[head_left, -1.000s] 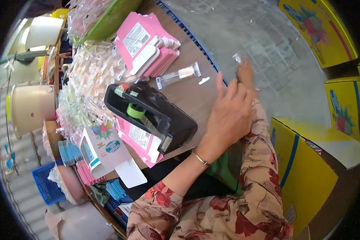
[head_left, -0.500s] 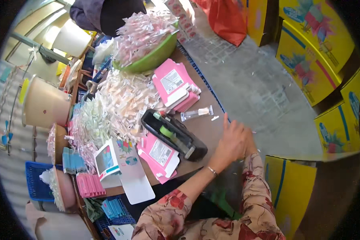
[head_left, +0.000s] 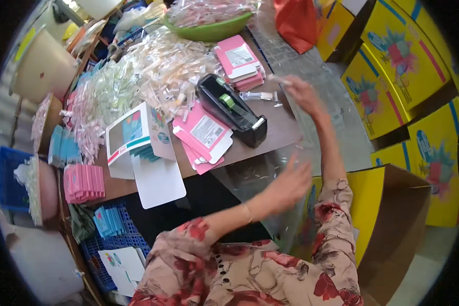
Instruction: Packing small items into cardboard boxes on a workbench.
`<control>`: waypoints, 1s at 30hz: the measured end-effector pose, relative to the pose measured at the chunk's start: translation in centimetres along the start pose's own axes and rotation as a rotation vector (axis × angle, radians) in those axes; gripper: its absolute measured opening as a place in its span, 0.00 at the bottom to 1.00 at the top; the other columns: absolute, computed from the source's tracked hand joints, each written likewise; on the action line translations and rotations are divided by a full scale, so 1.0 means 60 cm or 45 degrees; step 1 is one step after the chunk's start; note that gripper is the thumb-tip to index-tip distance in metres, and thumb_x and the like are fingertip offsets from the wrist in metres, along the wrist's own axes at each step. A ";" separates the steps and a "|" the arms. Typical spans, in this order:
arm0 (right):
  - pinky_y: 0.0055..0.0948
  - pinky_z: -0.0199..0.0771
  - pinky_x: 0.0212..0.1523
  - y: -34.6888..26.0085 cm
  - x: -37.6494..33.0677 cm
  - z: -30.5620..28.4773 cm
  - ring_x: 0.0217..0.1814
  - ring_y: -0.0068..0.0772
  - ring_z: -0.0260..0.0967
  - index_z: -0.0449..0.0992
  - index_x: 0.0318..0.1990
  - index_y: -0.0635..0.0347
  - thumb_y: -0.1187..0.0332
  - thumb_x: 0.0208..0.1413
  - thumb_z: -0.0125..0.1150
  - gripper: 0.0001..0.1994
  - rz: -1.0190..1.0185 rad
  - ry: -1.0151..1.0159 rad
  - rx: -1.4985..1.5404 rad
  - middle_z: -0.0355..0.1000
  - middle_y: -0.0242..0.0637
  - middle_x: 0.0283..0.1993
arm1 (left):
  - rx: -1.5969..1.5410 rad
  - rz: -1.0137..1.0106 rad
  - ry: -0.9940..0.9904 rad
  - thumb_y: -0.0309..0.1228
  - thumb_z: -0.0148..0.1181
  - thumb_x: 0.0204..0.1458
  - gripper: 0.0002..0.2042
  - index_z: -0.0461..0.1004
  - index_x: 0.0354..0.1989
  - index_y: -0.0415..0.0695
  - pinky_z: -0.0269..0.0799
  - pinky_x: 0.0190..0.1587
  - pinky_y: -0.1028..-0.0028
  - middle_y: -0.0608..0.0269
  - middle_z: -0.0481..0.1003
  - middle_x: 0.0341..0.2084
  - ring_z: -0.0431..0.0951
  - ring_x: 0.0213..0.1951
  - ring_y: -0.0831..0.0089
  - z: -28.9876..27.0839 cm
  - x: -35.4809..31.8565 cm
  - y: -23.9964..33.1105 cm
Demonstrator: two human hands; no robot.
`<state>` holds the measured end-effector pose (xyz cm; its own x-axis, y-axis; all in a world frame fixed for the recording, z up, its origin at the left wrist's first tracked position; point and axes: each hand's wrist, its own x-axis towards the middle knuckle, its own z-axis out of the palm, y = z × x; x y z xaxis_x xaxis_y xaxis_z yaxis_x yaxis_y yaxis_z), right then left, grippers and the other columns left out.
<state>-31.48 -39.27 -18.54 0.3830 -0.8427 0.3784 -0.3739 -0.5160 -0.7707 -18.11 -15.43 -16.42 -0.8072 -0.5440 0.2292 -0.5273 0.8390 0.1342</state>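
My left hand (head_left: 289, 186) hangs in front of the table's near right corner, its blurred fingers apart and nothing seen in them. Farther out, my right hand (head_left: 302, 96) reaches over the table's right edge; its fingertips are smeared, and whether they hold anything is unclear. Just left of the right hand lies a small clear packet (head_left: 257, 96) with a white bit (head_left: 278, 105) beside it. A black tape dispenser (head_left: 232, 109) with a green hub stands nearby. Flat pink cartons (head_left: 204, 133) lie partly under it, and more pink cartons (head_left: 238, 57) are stacked behind.
A large heap of small wrapped packets (head_left: 153, 71) covers the table's far left, below a green basin (head_left: 209, 31) of packets. An open white display box (head_left: 132, 133) stands at the front left. Yellow cartons (head_left: 372, 102) line the right; an open one (head_left: 370, 219) is beside my right arm.
My hands have come apart: the right moved up toward the table's right edge, the left stayed lower. The view has shifted, so the table sits higher in the picture.
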 end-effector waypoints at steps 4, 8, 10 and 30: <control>0.43 0.69 0.49 -0.065 0.023 0.055 0.46 0.53 0.65 0.71 0.46 0.62 0.67 0.53 0.62 0.15 -0.440 -0.238 -0.585 0.70 0.47 0.42 | -0.311 0.009 0.132 0.32 0.59 0.42 0.21 0.72 0.47 0.36 0.44 0.68 0.38 0.46 0.69 0.55 0.61 0.65 0.54 -0.010 -0.179 0.087; 0.43 0.67 0.50 -0.072 0.041 0.082 0.48 0.53 0.64 0.69 0.41 0.64 0.71 0.46 0.61 0.14 -0.608 -0.207 -0.879 0.67 0.50 0.41 | -0.391 -0.420 0.362 0.26 0.63 0.46 0.11 0.78 0.39 0.40 0.51 0.66 0.41 0.53 0.75 0.50 0.71 0.59 0.57 -0.015 -0.318 0.120; 0.44 0.65 0.50 -0.053 0.044 0.075 0.49 0.54 0.62 0.67 0.43 0.66 0.74 0.46 0.59 0.15 -0.644 -0.267 -0.992 0.65 0.52 0.44 | -0.375 -0.519 0.464 0.23 0.64 0.45 0.08 0.79 0.36 0.40 0.55 0.65 0.44 0.53 0.76 0.47 0.73 0.57 0.57 -0.026 -0.355 0.125; 0.39 0.67 0.57 -0.352 0.256 0.297 0.55 0.52 0.69 0.72 0.53 0.74 0.58 0.57 0.62 0.25 -0.321 0.396 -0.247 0.72 0.58 0.53 | -0.388 -1.116 1.240 0.19 0.63 0.48 0.07 0.78 0.37 0.37 0.76 0.48 0.62 0.51 0.80 0.34 0.81 0.39 0.56 -0.064 -0.481 0.136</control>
<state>-2.66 -38.59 -5.56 0.2213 -0.6779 0.7010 -0.4643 -0.7054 -0.5356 1.91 7.15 -18.23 0.3463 -0.7756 0.5278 -0.5864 0.2602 0.7671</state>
